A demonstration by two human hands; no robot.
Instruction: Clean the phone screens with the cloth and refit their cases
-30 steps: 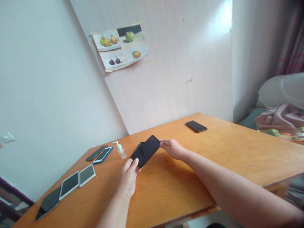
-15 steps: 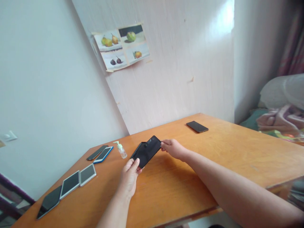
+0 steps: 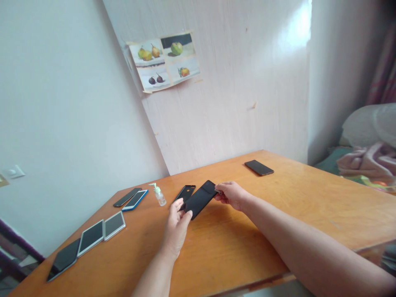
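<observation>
A black smartphone [image 3: 201,199] is held tilted above the table, its dark glossy face towards me. My left hand [image 3: 177,227] grips its lower left end, thumb on the front edge and fingers on the far side. My right hand [image 3: 231,195] is closed in a pinch at the phone's upper right edge. Something small and greyish shows at those fingertips, too small to name. Behind the phone, a black phone case [image 3: 187,191] with a camera cutout lies on the table, partly hidden by the phone and my left hand.
A small clear pump bottle [image 3: 160,196] stands left of the case on the wooden table [image 3: 241,255]. Along the left side lie several devices, among them a blue-edged phone [image 3: 135,200] and a white-framed one [image 3: 91,238]. Another black phone [image 3: 259,167] rests at the far right.
The phone has shifted slightly right and turned, uncovering more of the case behind it. My left fingers have spread along its end; my right fingertips have curled in more at its edge.
</observation>
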